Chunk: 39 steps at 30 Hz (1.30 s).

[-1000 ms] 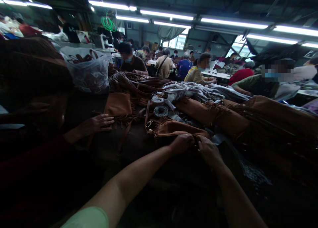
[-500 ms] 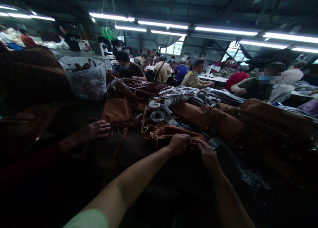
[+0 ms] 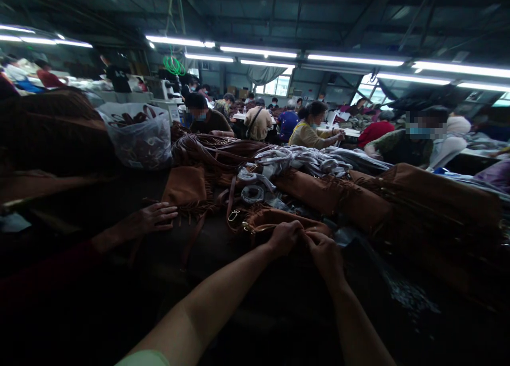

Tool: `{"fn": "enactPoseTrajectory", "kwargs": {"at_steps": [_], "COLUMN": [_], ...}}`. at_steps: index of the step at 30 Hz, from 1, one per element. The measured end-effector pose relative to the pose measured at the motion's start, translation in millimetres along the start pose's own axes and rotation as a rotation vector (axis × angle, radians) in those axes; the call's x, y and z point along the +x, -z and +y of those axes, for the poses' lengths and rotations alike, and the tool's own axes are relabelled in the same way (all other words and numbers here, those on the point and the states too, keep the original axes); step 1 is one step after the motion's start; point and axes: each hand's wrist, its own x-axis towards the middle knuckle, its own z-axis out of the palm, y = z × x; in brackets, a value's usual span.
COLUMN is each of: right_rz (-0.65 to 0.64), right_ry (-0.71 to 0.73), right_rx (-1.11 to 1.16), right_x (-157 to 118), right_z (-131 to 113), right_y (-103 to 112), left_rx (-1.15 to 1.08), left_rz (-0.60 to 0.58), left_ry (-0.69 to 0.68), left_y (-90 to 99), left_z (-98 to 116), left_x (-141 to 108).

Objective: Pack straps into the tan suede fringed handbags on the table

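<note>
The person's left hand [image 3: 283, 237] and right hand [image 3: 324, 255] met close together over the lower edge of a tan suede fringed bag [image 3: 287, 220], which lay near the front edge of the dark desk [image 3: 207, 249]. Both hands were curled shut and pinched that edge, though the fingers hid exactly what they gripped. A gold swivel clasp [image 3: 234, 215] on a brown strap [image 3: 231, 198] lay just left of the bag. Beyond it sat a roll of tape [image 3: 252, 194], a fringed suede panel [image 3: 184, 186], a heap of fringed straps [image 3: 211, 153] and a pale wrapped bundle [image 3: 303, 161]. A clear plastic sack of straps [image 3: 135, 137] stood toward the far left. A co-worker's hand [image 3: 153, 219] rested on the desk left of the panel's fringe, well apart from the person's own hands.
</note>
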Motion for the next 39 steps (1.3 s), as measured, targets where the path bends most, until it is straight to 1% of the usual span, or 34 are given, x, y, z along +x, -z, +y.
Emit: {"fn": "enactPoseTrajectory", "kwargs": {"at_steps": [3,6,8,10,11,13,14,15,17,18,19,20,22,24,26,28,30,33,35,37,39], "right_rz": [0.017,0.028,0.036,0.039,0.042,0.058,0.072,0.087,0.116,0.124,0.13,0.131,0.125,0.12,0.117,0.115,0.125,0.137,0.137,0.136,0.137], "right_ry": [-0.026,-0.04,-0.04,-0.047,-0.051,-0.042,-0.031,-0.02,-0.011,-0.013,-0.016,-0.018,-0.017,-0.018,-0.024,-0.027,-0.023,-0.013,-0.014,-0.021,-0.026], "right_rx": [-0.039,0.013,0.065,0.102,0.109,0.105,0.096,0.084,0.061,0.052,0.047,0.044,0.045,0.049,0.063,0.078,0.087,0.103,0.131,0.156,0.172], "right_x": [-0.5,1.8,4.0,5.7,6.3,6.5,6.2,5.7,4.3,3.6,3.0,2.5,1.8,1.3,0.7,0.0,-0.7,-0.9,-0.6,-0.2,-0.1], "right_z": [0.4,1.1,3.0,5.9,7.7,11.0,12.5,13.6,15.0,15.3,15.5,15.7,15.9,16.2,16.6,16.9,16.7,16.2,16.1,16.2,16.1], "right_y": [-1.7,-4.0,-5.9,-8.4,-9.9,-13.7,-15.7,-17.8,-21.3,-22.7,-23.8,-24.4,-24.8,-24.2,-23.4,-22.8,-22.4,-21.9,-21.2,-20.0,-18.4], "left_rx": [-0.014,-0.023,-0.034,-0.049,-0.046,0.022,0.093,0.185,0.372,0.455,0.521,0.577,0.65,0.684,0.693,0.682,0.621,0.416,0.273,0.198,0.205], "left_rz": [0.019,0.027,0.015,0.003,0.006,0.057,0.097,0.151,0.148,0.121,0.075,0.032,-0.024,-0.029,-0.007,0.031,0.082,0.113,0.084,0.017,-0.069], "left_ry": [0.002,0.036,0.038,-0.003,-0.027,-0.031,0.006,0.075,0.291,0.408,0.494,0.545,0.57,0.544,0.505,0.443,0.381,0.264,0.146,0.029,-0.066], "left_y": [-2.3,-3.9,0.5,14.4,25.7,55.9,73.1,90.0,117.4,125.8,130.0,130.3,122.9,113.5,111.8,121.8,141.3,173.3,185.7,185.6,173.7], "left_z": [-2.0,1.7,7.8,13.1,13.7,7.8,0.6,-9.0,-33.0,-45.3,-56.7,-66.4,-79.3,-84.0,-82.9,-78.1,-69.0,-43.8,-20.9,0.2,12.9], "left_x": [0.1,-2.0,-3.3,-1.5,1.5,12.6,20.3,28.8,45.6,52.8,58.6,63.0,67.5,67.5,65.3,64.0,65.6,71.2,71.5,64.2,48.5]}}
